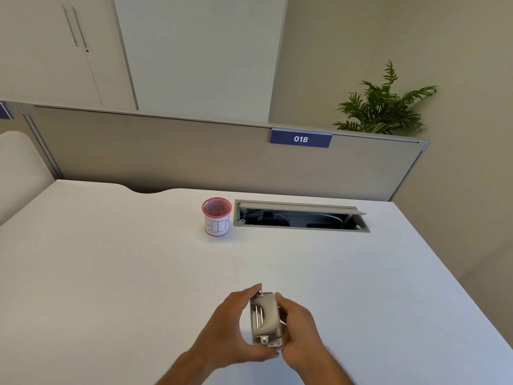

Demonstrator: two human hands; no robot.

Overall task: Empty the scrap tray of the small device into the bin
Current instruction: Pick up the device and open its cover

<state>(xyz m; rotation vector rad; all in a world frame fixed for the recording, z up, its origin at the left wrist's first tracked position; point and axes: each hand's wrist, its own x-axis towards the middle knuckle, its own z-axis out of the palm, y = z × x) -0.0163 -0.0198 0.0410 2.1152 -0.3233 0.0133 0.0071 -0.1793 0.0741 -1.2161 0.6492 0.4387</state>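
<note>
Head view: left hand (pixel 236 332) and right hand (pixel 298 326) are both clamped around the small device (pixel 265 319), held low near the desk's (pixel 111 273) front edge. Looks like the tray's not off yet. Next it gets worked loose, then carried to the bin (pixel 216 216), well apart.

surface: white desk (pixel 111 273) | on it: red mesh bin (pixel 216 217)
</note>
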